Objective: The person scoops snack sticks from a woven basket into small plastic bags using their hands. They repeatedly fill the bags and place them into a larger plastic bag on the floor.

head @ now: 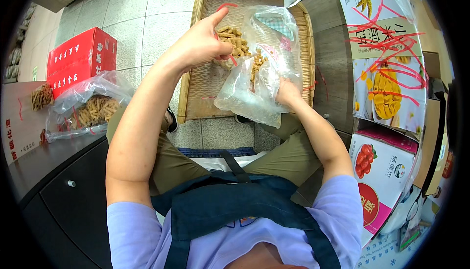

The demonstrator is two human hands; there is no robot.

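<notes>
My right hand (288, 91) grips the side of a crumpled clear plastic bag (242, 96). Small brown snack pieces (259, 63) show through its plastic. Above the left part of the bag is my left hand (205, 43), one finger stretched forward and the others curled; its palm is hidden. Thin red strips lie close to it, one by the fingertip (228, 5); whether the hand holds them is unclear. Beyond that hand, a heap of brown stick-shaped snacks (237, 39) sits in a shallow woven bamboo tray (186, 96). More clear plastic (270, 45) with a teal checked patch covers the tray's right side.
At left, a red carton (82, 54) stands behind a clear bag of snack sticks (97, 109) on a dark cabinet (69, 155). Stacked printed cartons (385, 49) line the right, one with red scribbles. The tray is on or above the tiled floor (128, 34), between my knees and beyond.
</notes>
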